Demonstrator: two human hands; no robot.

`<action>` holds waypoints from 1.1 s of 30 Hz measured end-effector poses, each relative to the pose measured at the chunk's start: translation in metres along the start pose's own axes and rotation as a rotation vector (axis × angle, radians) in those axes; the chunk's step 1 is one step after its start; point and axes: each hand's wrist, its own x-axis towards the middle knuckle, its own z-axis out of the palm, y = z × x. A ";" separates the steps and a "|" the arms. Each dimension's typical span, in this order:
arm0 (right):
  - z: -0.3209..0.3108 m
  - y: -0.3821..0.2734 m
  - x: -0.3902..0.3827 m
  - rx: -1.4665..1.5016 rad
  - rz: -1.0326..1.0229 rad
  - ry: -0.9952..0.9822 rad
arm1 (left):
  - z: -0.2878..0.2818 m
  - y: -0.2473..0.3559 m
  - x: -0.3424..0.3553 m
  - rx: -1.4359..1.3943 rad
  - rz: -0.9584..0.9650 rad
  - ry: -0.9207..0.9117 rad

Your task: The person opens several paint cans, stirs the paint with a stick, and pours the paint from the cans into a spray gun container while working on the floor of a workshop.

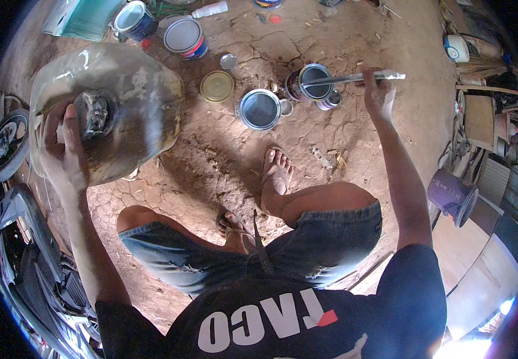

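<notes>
A large, rounded, patchy grey-olive shell-like piece (142, 84) stands at my left, with a dark rough recess (96, 113) near its middle. My left hand (64, 137) grips this piece at the recess's left side, fingers bent against it. My right hand (377, 93) holds a long flat stick (343, 79) with a pale end; its other end is over an open can of grey paint (315, 84). A smaller can (331, 103) stands beside that one. Nearer me is another open grey-filled can (260, 105), with a gold lid (216, 86) to its left.
More cans (185, 39) and a green translucent sheet (70, 18) lie at the back. Black vehicle parts (19, 239) crowd the left edge. A purple drum (447, 194), boards (474, 263) and a white jug (455, 48) line the right. My feet (277, 170) rest on cracked dirt ground.
</notes>
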 end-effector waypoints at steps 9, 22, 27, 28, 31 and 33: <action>0.019 0.026 0.023 -0.187 -0.023 0.027 | -0.001 -0.013 0.000 0.104 0.034 -0.024; 0.046 0.034 -0.022 -0.267 0.121 -0.329 | 0.063 0.087 -0.076 -0.362 0.507 0.047; 0.065 0.033 -0.027 -0.290 0.188 -0.311 | 0.198 0.157 -0.115 -0.223 0.258 -0.535; 0.074 0.035 -0.020 -0.283 0.124 -0.255 | 0.215 0.160 -0.113 -0.208 0.280 -0.553; 0.077 0.044 -0.008 -0.202 0.097 -0.149 | 0.250 0.165 -0.104 -0.059 0.335 -0.636; 0.069 0.048 -0.009 -0.213 0.037 -0.129 | 0.260 0.166 -0.099 0.045 0.361 -0.678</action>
